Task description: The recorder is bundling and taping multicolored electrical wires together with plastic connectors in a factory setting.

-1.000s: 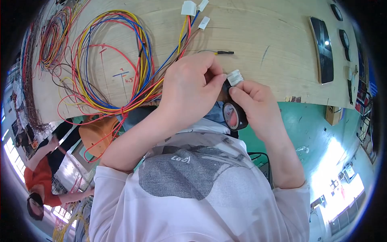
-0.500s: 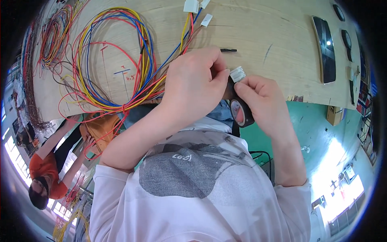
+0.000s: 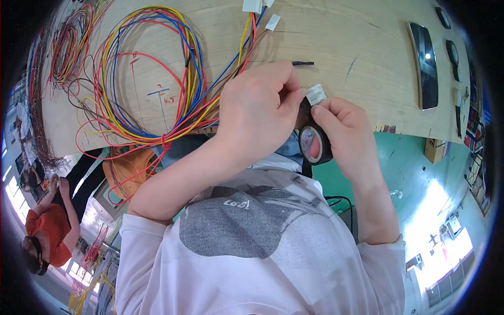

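My left hand [image 3: 260, 113] is closed in a pinch at the end of the wire harness [image 3: 195, 113]; its palm and fingers hide most of the held wires. Just past those fingertips a white plug connector [image 3: 316, 94] sticks out, its ribbed end up. With thumb and forefinger closed, my right hand [image 3: 346, 131] grips a strip of black electrical tape beside the connector. The tape roll [image 3: 326, 152] hangs below, against that hand. Red, yellow, blue and brown wires lie coiled to the left.
More white connectors [image 3: 252, 6] lie at the table's far side, near a short black piece [image 3: 303, 63]. At the right are a phone [image 3: 423, 65] and black tape rolls [image 3: 452, 52]. Another wire bundle [image 3: 71, 50] lies far left. A co-worker in orange [image 3: 52, 236] is beyond the table's left.
Both hands have shifted slightly right and up, with the connector between them. The tape roll has turned a little. The co-worker at the left has leaned away and moved their hands.
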